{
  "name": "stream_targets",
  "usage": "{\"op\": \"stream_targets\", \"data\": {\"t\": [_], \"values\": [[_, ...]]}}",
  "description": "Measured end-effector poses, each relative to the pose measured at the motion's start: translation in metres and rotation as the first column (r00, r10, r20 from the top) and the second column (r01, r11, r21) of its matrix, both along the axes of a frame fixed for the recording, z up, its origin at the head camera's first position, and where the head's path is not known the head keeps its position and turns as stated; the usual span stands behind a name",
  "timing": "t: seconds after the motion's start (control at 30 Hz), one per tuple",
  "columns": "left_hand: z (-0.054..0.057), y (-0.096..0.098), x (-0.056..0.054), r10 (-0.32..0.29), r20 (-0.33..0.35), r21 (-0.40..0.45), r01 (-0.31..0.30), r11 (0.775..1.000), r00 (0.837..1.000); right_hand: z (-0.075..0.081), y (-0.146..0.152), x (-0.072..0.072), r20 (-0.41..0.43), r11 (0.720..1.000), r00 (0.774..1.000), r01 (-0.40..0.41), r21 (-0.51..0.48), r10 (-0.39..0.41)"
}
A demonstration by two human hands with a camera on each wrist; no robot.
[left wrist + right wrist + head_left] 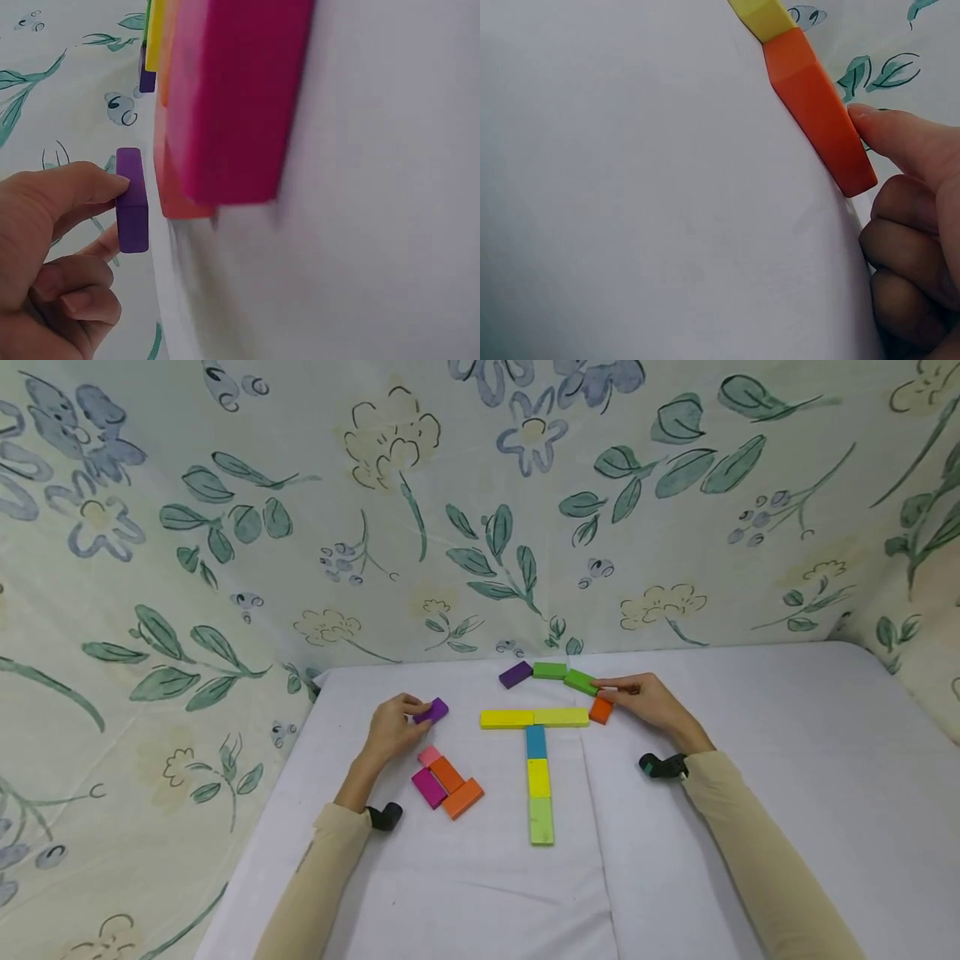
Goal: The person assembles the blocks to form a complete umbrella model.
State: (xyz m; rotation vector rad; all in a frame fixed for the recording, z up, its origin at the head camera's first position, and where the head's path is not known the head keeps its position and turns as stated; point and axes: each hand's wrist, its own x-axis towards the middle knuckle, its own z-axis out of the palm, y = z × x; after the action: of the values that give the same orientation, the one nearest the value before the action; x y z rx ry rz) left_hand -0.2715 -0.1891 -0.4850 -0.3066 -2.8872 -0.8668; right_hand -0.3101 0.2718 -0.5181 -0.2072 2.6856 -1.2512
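Pinching a purple block [432, 711] at the yellow bar's [507, 719] nine o'clock, the left fingers [408, 705] should hold it level; the right fingers [624, 682], touching the orange block [600, 711] at three o'clock (pinch unclear), should steady it gently.

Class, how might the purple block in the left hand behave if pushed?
The purple block is probably stiff: its edges look straight while pinched by the left hand. Flat faces suggest sliding rather than rolling. It looks small beside the hand, so likely light.

The left grip [30, 251] pinches 1 purple block [133, 221] near 1 magenta block [244, 105].
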Motion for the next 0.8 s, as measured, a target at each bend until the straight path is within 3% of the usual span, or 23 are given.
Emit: {"op": "stream_targets", "data": {"t": [0.4, 0.63, 0.8], "values": [[0.01, 0.057, -0.038, -0.097, -0.019, 0.004, 0.097, 0.995, 0.995, 0.002, 0.0, 0.002, 0.01, 1.0, 1.0, 0.003, -0.02, -0.002], [0.005, 0.084, -0.05, -0.102, 0.053, -0.009, 0.103, 0.995, 0.993, 0.001, -0.001, 0.002, 0.006, 1.0, 1.0, 0.011, -0.014, -0.011], [0.005, 0.094, -0.052, -0.067, 0.1, -0.029, 0.07, 0.997, 0.993, 0.0, 0.0, 0.001, 0.003, 1.0, 1.0, 0.006, -0.023, -0.006]]}}
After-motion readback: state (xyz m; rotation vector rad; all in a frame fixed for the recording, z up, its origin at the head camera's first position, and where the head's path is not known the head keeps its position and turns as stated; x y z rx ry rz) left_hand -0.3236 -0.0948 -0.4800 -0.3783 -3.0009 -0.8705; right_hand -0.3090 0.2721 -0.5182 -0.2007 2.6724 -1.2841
